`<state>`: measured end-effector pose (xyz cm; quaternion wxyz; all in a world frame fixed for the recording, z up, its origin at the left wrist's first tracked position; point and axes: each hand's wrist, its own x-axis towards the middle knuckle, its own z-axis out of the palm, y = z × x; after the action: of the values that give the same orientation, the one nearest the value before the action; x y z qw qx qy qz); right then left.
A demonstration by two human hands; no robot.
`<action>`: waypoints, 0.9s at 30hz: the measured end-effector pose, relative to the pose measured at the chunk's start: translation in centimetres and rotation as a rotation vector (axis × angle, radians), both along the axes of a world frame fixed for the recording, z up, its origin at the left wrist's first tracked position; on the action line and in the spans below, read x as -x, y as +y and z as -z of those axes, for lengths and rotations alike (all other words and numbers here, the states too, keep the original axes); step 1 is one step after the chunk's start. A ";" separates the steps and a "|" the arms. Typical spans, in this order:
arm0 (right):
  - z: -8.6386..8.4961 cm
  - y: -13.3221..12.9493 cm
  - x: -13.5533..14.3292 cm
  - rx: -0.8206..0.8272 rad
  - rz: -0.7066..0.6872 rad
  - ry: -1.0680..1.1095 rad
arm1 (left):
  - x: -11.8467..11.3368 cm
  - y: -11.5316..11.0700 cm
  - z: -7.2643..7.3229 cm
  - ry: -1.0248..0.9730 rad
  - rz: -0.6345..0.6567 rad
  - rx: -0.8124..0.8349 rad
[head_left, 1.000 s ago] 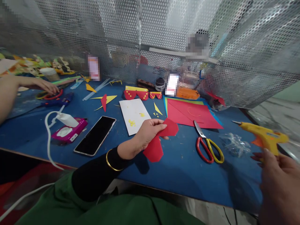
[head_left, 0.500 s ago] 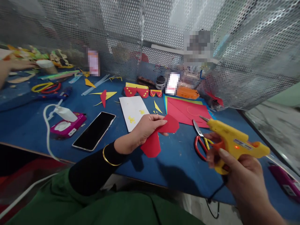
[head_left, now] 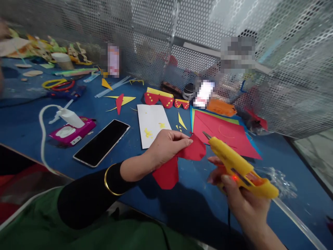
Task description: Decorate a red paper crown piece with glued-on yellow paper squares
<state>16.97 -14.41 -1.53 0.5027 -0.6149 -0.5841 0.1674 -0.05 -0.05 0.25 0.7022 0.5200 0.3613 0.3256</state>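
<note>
Evidently, the red paper cut-out was held above the blue table by the left hand, its upper lobe clamped between thumb and fingers. Fingers curled around it, the yellow glue gun was gripped by the right hand, its long axis slanted forward-left, its nozzle pointed past the lobe's right edge, seemingly just clear.

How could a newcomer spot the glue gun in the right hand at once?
Over the blue table, find the right hand. It holds the yellow glue gun, a clear stick jutting from its rear. Unlike the flat red sheet beyond, it has a glowing red light.
</note>
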 end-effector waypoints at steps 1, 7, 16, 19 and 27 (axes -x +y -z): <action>0.1 -0.2 0.0 0.012 0.026 -0.006 | 0.0 0.1 0.1 0.015 -0.006 -0.014; 0.3 -0.3 0.4 0.044 0.101 -0.249 | -0.1 0.2 0.3 0.013 -0.019 -0.015; 0.5 -0.2 0.3 -0.006 0.083 -0.388 | -0.1 0.0 -0.1 0.050 -0.025 -0.060; 0.4 -0.2 0.5 -0.016 0.093 -0.400 | -0.1 0.0 0.0 0.056 -0.027 -0.075; 0.2 -0.1 0.8 0.016 0.098 -0.413 | 0.1 -0.2 -0.1 0.086 -0.012 -0.110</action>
<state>16.22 -14.54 -1.72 0.3749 -0.6677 -0.6429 0.0180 -0.10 -0.20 0.37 0.6545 0.5690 0.3759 0.3265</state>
